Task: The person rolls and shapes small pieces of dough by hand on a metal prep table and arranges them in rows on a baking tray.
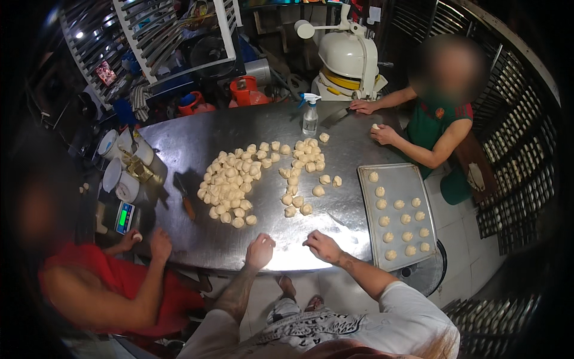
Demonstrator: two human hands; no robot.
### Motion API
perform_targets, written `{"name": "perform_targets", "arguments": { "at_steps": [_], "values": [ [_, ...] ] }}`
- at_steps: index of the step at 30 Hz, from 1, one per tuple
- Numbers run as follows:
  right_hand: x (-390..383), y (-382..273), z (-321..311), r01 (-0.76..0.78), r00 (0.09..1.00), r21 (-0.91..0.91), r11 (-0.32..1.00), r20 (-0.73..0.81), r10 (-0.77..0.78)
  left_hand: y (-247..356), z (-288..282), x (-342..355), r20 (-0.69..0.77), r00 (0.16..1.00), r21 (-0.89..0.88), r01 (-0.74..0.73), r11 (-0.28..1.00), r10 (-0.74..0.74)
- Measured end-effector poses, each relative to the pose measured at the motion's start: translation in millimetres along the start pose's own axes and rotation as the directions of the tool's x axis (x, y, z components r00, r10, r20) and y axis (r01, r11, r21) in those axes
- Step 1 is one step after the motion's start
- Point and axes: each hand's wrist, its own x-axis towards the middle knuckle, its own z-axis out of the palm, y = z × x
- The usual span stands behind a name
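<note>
My left hand (261, 251) is low over the near edge of the steel table (287, 230), fingers loosely bent, with nothing seen in it. Across a short gap, my right hand (323, 246) is also loosely open, its fingers toward the left hand; nothing shows in it. Farther in lies a big heap of pale dough balls (230, 176), partly piled on one another. A smaller group of dough balls (308, 154) spreads to its right, trailing down toward my hands. To the right of my right hand, a metal baking tray (391, 179) carries shaped dough pieces in rows.
A person in green at right holds a dough piece (375, 126) and a flat blade (338, 116). At left, a person in red holds a dough ball (137, 237) by a digital scale (124, 216). A spray bottle (310, 116), wooden-handled tool (188, 206) and white mixer (347, 57) stand farther off.
</note>
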Motion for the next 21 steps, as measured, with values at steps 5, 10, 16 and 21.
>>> {"name": "perform_targets", "arguments": {
  "at_steps": [5,10,16,21],
  "values": [
    [57,-35,30,-0.059,0.958,-0.146,0.988,-0.286,0.015,28,8,41,-0.295,0.942,0.175,-0.113,0.978,0.161],
    [-1,-16,14,-0.027,0.991,0.105,0.994,-0.124,0.04,-26,15,-12,-0.18,0.964,-0.096,-0.214,0.972,0.194],
    [65,-42,24,-0.194,0.939,-0.045,0.98,-0.298,0.172,21,8,66,-0.32,0.932,0.137,-0.129,0.982,0.167],
    [5,-24,11,-0.087,0.989,0.107,0.99,-0.109,0.099,-19,8,0,-0.129,0.961,-0.063,-0.253,0.965,0.244]
  ]
}}
